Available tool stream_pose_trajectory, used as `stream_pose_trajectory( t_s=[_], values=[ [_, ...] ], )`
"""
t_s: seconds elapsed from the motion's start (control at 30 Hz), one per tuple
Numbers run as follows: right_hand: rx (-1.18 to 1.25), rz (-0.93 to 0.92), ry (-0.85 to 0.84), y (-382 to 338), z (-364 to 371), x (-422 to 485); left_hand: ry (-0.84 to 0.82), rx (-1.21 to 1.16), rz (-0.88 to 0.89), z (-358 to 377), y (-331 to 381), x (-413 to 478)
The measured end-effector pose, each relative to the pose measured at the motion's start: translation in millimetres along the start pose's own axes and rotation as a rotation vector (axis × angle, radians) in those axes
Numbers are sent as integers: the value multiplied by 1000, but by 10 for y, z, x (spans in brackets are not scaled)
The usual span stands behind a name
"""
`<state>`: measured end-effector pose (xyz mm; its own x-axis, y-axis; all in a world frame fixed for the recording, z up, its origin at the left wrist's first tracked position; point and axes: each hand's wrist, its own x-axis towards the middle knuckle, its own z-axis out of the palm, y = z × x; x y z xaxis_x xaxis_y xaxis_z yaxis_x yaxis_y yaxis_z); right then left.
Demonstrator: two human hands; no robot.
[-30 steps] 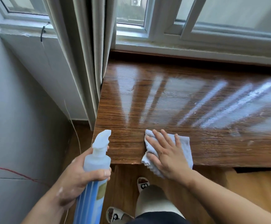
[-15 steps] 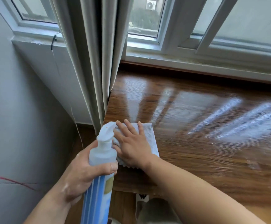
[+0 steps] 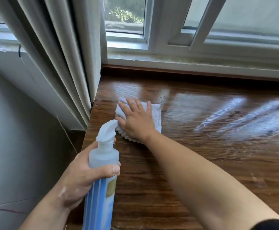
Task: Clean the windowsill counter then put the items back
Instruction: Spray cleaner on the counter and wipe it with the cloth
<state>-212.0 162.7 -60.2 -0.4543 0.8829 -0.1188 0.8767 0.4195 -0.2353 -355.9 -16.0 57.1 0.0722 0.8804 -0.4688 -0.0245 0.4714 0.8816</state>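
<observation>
The dark wooden windowsill counter fills the right and middle of the view, glossy with streaks of reflected light. A pale grey cloth lies flat on its left part. My right hand presses on the cloth with straight, spread fingers. My left hand grips a blue spray bottle with a white trigger head, held upright over the counter's left front edge, nozzle toward the cloth.
Grey curtains hang at the counter's left end, touching its back corner. A white window frame runs along the back. A grey wall and a thin wire lie to the left, below the counter edge.
My right hand has slid the cloth from the front edge leftward, then deeper onto the counter toward the window. The view has come closer. The bottle stays gripped in my left hand.
</observation>
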Motion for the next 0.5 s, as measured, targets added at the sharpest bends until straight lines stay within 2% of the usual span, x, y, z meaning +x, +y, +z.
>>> stream_pose_trajectory(
  t_s=[0.3,0.4,0.5],
  values=[
    [3,497,71,1755,-311,-1125,-122,19,19,243,8,172],
    [20,613,100,1910,-297,-1503,-161,40,34,231,-19,118],
    [34,643,114,1635,-193,-1780,-213,72,59,216,-13,5]
  ],
)
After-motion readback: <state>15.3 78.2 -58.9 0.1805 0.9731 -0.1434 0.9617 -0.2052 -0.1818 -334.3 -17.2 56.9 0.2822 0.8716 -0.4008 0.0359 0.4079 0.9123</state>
